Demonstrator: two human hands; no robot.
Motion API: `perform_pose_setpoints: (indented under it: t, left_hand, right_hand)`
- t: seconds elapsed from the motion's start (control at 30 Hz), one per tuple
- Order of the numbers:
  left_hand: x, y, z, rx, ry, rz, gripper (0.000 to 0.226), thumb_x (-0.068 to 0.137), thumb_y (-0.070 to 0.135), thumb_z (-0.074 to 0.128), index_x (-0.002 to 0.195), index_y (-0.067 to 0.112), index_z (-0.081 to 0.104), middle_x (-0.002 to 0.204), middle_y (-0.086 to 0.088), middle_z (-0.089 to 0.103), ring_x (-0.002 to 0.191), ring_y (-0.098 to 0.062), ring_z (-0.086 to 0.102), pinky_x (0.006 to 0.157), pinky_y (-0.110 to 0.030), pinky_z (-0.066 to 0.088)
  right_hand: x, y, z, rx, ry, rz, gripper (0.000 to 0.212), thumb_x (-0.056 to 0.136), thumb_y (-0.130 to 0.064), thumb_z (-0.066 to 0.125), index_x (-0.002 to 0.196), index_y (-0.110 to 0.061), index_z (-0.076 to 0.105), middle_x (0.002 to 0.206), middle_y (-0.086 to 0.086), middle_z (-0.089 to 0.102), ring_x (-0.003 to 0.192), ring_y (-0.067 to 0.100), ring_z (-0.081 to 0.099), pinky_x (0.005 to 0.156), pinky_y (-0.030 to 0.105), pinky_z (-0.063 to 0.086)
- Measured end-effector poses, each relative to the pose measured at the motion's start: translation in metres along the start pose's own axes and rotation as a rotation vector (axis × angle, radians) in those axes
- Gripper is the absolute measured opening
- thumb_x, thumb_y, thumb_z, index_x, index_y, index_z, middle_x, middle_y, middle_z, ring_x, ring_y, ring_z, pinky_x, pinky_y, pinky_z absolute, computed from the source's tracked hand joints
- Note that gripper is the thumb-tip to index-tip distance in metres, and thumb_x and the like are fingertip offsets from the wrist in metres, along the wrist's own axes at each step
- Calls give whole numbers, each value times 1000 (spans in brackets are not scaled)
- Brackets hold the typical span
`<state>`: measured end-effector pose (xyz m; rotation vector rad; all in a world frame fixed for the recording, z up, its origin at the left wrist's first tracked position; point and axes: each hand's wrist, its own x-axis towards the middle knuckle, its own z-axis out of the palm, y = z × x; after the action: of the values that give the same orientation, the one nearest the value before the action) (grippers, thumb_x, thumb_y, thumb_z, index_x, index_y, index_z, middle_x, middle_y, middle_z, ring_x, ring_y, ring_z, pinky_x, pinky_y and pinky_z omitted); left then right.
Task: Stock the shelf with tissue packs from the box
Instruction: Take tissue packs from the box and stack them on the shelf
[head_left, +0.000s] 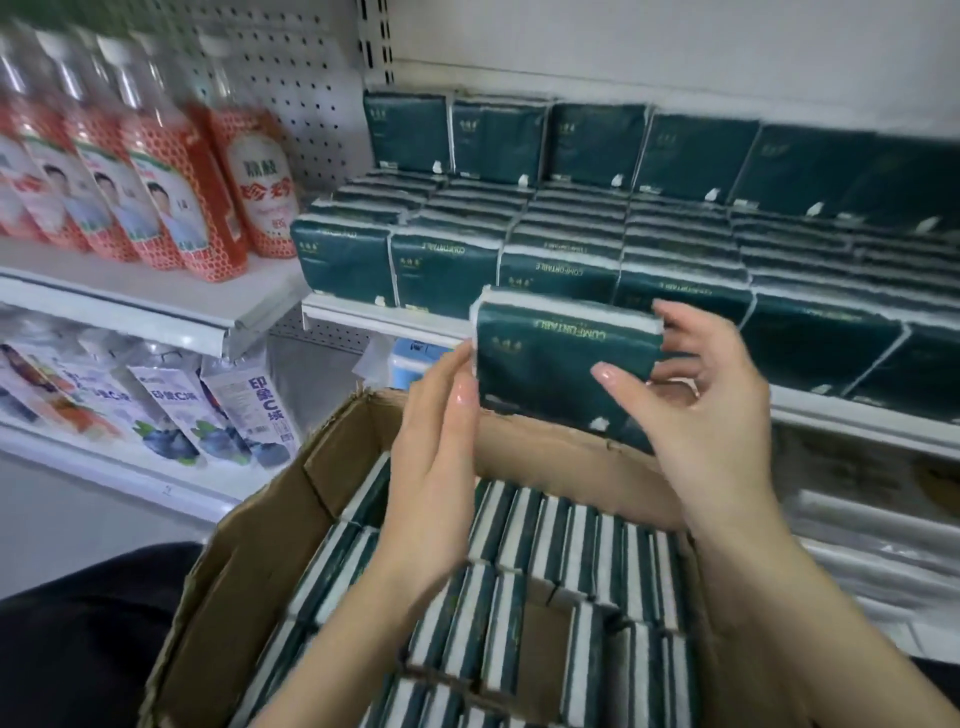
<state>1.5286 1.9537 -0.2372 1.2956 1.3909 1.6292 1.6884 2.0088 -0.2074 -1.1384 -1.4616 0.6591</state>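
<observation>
Cardboard box (249, 571) sits closest, its flaps open. It is packed with dark green tissue packs (519, 597) standing on edge in rows, their white sides showing; one gap near the middle exposes the brown bottom.

Above the far wall of the box, both hands hold up one held tissue pack (550, 358), its broad green face with gold lettering turned toward the camera, just in front of the shelf (358, 319). The left hand (436, 467) has its fingers (465, 358) straight, laid flat against the pack's left end, with the thumb beside them. The right hand (696, 415) has its fingers (675, 317) curled over the pack's upper right corner and its thumb stretched across the front face, so it is grasping the pack.

On the shelf behind, shelf packs (571, 249) of the same kind are stacked in several rows, reaching the front lip, and a back row of upright packs (597, 143) stands against the white wall.

To the left, a neighbouring shelf carries red-labelled bottles (156, 171) in front of a pegboard (301, 93). Below them lie white pouches (208, 415) printed with blueberries.
</observation>
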Motion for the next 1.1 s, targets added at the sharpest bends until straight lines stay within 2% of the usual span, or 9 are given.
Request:
perform_pose_setpoints:
  t: [0.13,0.23,0.33,0.4,0.47,0.53,0.73,0.93,1.1]
  left_hand:
    - [57,28,-6,60,-78,138,48,85,64,28,119,39,52,114,16,61,111,-1,56,100,-27,44]
    - [100,40,-6,84,-105,162,37,94,55,32,116,33,52,108,13,62,102,-1,60,96,-30,47]
    - [147,39,-6,140,-145,123,29,103,43,30,120,29,49,114,6,58,106,-9,59,100,-43,46]
    - [182,38,-9,273,-144,164,39,100,49,31,127,26,46,120,1,55,112,-16,55,103,-45,43]
    - [215,38,-11,518,-174,243,47,100,49,31,137,22,41,131,-5,48,117,-18,50,106,-38,37]
    - [244,39,-9,728,-211,280,50,102,47,29,144,21,34,140,-8,38,117,-20,47,100,-29,32]
    - [308,27,16,958,-307,261,61,98,57,23,150,25,21,154,-1,19,125,-27,48,102,-45,40]
    - [339,13,33,913,-271,193,62,99,56,25,151,22,24,157,-1,18,138,-27,34,109,-44,32]
    - [342,10,37,865,-264,194,60,100,54,27,148,19,29,153,-5,25,136,-28,36,111,-43,31]
  right_hand:
    - [59,-29,-4,-43,-10,-138,40,73,-25,81,94,-40,51,88,-18,54,67,-9,51,65,7,42]
    - [101,-39,-8,-109,-20,-198,40,72,-24,83,98,-29,53,86,-16,54,65,-5,50,63,8,43]
    - [144,-34,-8,-210,-2,-196,44,73,-25,82,103,-22,50,84,-16,51,67,-1,49,59,5,41]
    - [171,-25,-7,-241,12,-162,44,75,-24,81,105,-22,48,83,-14,50,68,1,49,58,3,40]
    - [196,-12,-5,-253,33,-126,42,78,-23,79,105,-20,46,82,-9,50,71,8,51,65,11,45]
    - [220,0,0,-283,48,-94,42,79,-22,78,104,-20,44,88,-3,53,82,16,53,75,26,48]
    - [274,36,22,-283,82,-50,40,78,-18,79,101,-16,46,96,5,59,89,22,58,82,35,51]
    - [303,67,48,-354,118,-64,42,77,-25,79,109,-15,54,112,11,57,93,24,59,83,33,51]
    - [298,68,56,-359,173,-87,55,79,-16,77,123,-13,45,119,11,49,86,21,59,80,31,47]
